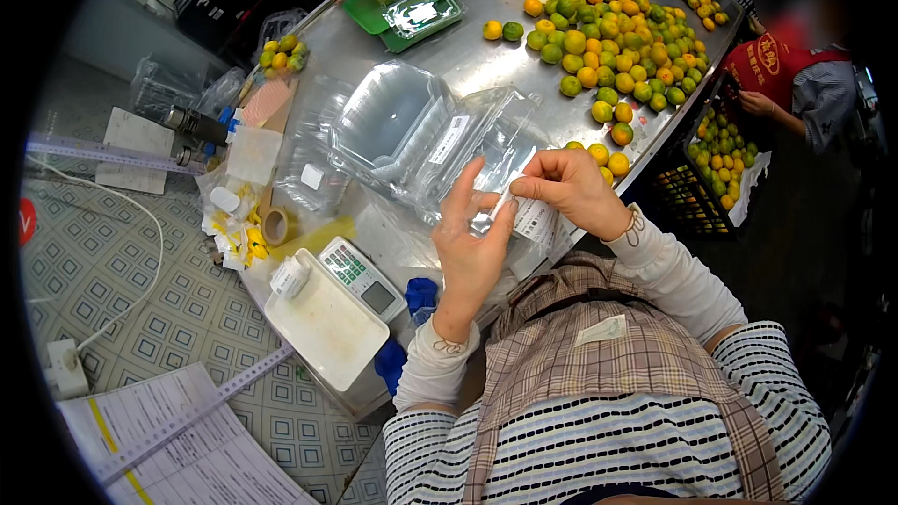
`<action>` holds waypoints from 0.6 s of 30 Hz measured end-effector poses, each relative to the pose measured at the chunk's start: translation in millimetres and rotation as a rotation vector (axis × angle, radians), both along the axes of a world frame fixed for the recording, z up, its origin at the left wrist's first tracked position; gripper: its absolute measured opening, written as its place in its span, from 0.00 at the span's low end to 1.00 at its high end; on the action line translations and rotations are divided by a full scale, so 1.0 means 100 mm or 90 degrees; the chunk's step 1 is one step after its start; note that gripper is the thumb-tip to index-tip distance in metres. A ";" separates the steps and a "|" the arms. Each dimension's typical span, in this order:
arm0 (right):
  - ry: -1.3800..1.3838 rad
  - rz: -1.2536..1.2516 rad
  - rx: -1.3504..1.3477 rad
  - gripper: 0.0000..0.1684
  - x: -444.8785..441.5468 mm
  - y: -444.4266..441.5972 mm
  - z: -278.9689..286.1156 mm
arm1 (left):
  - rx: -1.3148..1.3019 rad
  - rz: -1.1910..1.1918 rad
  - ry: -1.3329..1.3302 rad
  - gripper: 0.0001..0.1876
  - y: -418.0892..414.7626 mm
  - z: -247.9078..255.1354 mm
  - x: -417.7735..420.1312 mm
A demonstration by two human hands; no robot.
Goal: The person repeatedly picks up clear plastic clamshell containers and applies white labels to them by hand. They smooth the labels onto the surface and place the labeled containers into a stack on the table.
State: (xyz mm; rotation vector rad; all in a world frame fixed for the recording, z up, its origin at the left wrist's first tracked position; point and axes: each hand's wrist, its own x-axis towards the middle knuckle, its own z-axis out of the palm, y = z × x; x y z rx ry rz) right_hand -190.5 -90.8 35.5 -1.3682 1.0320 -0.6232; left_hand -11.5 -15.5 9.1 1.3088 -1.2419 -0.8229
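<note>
In front of my apron, both hands meet over the steel table at a strip of white printed labels [537,221]. My right hand [579,193] pinches the upper edge of the strip between thumb and fingers. Thumb and a finger of my left hand [470,252] hold the strip's near side, while the index finger points up and away from it. Just beyond the hands lie clear plastic clamshell boxes [393,119], nested in a stack with the lids folded back. A white label [449,139] with writing sits on one lid. My hands hide part of the lids.
Loose green-orange mandarins [617,49] cover the far right of the steel table [316,49]. A digital scale [326,322] and a roll of brown tape [278,226] stand left. Two other people work nearby, one beside a green tray [365,10], another near a black crate [691,189].
</note>
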 end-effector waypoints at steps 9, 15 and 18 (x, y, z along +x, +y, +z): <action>0.046 -0.072 -0.035 0.18 0.01 0.08 0.01 | -0.069 0.066 -0.071 0.30 0.01 -0.10 0.02; 0.206 -0.112 -0.177 0.23 0.11 -0.02 0.09 | -0.144 0.077 -0.139 0.29 -0.03 -0.07 0.16; 0.291 -0.083 -0.229 0.24 0.29 -0.09 0.18 | -0.161 0.093 -0.114 0.27 -0.04 -0.11 0.16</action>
